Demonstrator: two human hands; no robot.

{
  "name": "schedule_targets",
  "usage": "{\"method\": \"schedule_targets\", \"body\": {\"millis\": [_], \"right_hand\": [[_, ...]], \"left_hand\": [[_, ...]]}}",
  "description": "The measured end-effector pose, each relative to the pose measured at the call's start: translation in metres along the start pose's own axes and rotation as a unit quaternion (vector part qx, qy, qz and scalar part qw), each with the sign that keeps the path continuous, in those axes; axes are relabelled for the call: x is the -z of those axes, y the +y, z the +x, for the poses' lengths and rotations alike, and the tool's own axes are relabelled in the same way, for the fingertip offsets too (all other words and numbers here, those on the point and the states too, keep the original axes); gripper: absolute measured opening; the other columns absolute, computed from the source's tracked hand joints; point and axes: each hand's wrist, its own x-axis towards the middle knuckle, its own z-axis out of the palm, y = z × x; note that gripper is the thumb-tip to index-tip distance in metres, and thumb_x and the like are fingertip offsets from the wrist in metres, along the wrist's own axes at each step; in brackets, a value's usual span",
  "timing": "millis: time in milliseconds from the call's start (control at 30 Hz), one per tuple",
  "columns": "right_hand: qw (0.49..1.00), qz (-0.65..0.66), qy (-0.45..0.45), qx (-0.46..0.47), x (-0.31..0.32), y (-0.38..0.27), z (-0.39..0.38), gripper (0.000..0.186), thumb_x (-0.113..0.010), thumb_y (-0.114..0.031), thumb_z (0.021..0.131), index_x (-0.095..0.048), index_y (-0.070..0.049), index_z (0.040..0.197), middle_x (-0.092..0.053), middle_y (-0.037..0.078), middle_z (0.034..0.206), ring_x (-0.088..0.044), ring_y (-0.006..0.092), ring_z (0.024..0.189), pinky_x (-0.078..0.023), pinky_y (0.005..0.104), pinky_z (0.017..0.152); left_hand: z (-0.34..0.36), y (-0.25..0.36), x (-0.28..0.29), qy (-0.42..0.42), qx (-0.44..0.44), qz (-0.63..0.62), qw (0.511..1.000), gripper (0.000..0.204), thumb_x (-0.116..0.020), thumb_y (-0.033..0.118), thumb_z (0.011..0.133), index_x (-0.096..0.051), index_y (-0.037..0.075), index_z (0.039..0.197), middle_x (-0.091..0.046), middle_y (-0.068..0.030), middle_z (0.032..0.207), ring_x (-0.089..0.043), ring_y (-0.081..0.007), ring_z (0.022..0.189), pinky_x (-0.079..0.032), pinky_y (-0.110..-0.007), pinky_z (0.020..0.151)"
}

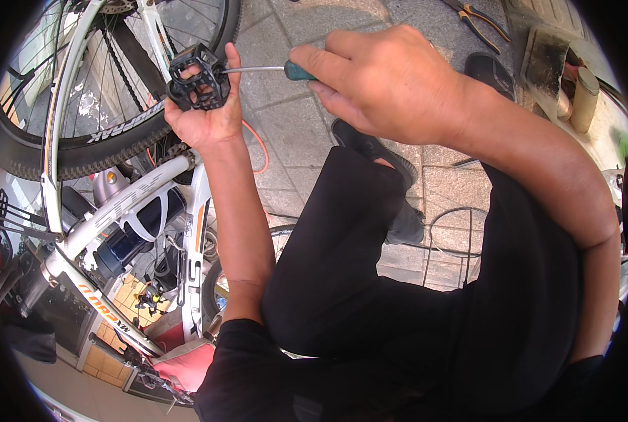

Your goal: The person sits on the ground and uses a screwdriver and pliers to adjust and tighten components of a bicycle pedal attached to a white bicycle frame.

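Observation:
A black bicycle pedal (219, 90) rests in my left hand (214, 125), with the fingers curled behind it and the thumb side raised along its right edge. My right hand (384, 81) grips a screwdriver by its dark green handle (299, 71). The thin metal shaft (258, 69) points left, and its tip meets the right side of the pedal; what exactly it touches there is too small to tell. Just left of the pedal is the white bicycle frame (71, 126), with its knobby tyre (103, 151) behind.
A dark bottle (142, 235) sits in a white cage on the bicycle. Pliers with orange and black handles (484, 24) lie on the paving at the top right. A cylindrical container (585, 98) stands at the far right. Thin black cable (462, 209) loops on the ground.

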Motion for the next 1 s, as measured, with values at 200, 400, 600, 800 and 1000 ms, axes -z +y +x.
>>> {"method": "schedule_targets", "body": {"millis": [200,400,600,800,1000], "right_hand": [[1.000,0.030,-0.004,-0.005,0.005,-0.001,0.005,0.024,-0.071,-0.021,0.092,-0.072,-0.001,0.105,-0.073,0.017,0.082,-0.075,0.0363,0.077,-0.060,0.0470,0.067],[0.979,0.149,-0.089,-0.107,0.017,-0.002,0.018,0.022,-0.068,-0.021,0.092,-0.072,0.000,0.099,-0.074,0.020,0.081,-0.075,0.0380,0.078,-0.060,0.0478,0.069],[0.862,0.426,-0.224,-0.159,0.071,0.010,0.042,0.033,-0.061,-0.022,0.094,-0.074,0.004,0.110,-0.073,0.032,0.086,-0.073,0.0480,0.081,-0.059,0.0513,0.079],[0.908,0.349,-0.174,-0.155,0.074,0.001,0.033,0.029,-0.062,-0.021,0.094,-0.070,0.004,0.105,-0.073,0.030,0.088,-0.071,0.0504,0.085,-0.058,0.0524,0.079],[0.967,0.209,-0.108,-0.093,0.053,-0.004,0.022,0.025,-0.064,-0.020,0.093,-0.066,0.002,0.104,-0.072,0.027,0.090,-0.070,0.0497,0.089,-0.057,0.0551,0.079]], "left_hand": [[-0.004,-0.005,-0.005,0.006,0.001,0.020,1.000,0.027,-0.045,0.018,0.097,-0.067,0.004,0.102,-0.070,-0.0109,0.090,-0.068,-0.0268,0.079,-0.035,-0.085,0.112],[-0.006,-0.008,-0.013,0.035,-0.004,0.010,0.999,0.028,-0.044,0.020,0.096,-0.067,0.005,0.101,-0.067,-0.0104,0.087,-0.067,-0.0282,0.078,-0.035,-0.085,0.112],[-0.003,-0.003,-0.003,0.008,-0.008,-0.002,1.000,0.028,-0.046,0.023,0.096,-0.066,0.005,0.102,-0.068,-0.0108,0.092,-0.067,-0.0294,0.081,-0.035,-0.085,0.111],[-0.001,0.002,0.002,-0.006,0.001,-0.020,1.000,0.031,-0.045,0.024,0.098,-0.067,0.005,0.108,-0.071,-0.0136,0.105,-0.070,-0.0329,0.100,-0.041,-0.083,0.108],[0.004,-0.001,0.003,0.005,0.001,-0.016,1.000,0.034,-0.044,0.028,0.100,-0.067,0.005,0.110,-0.071,-0.0131,0.106,-0.069,-0.0322,0.101,-0.041,-0.083,0.108]]}}
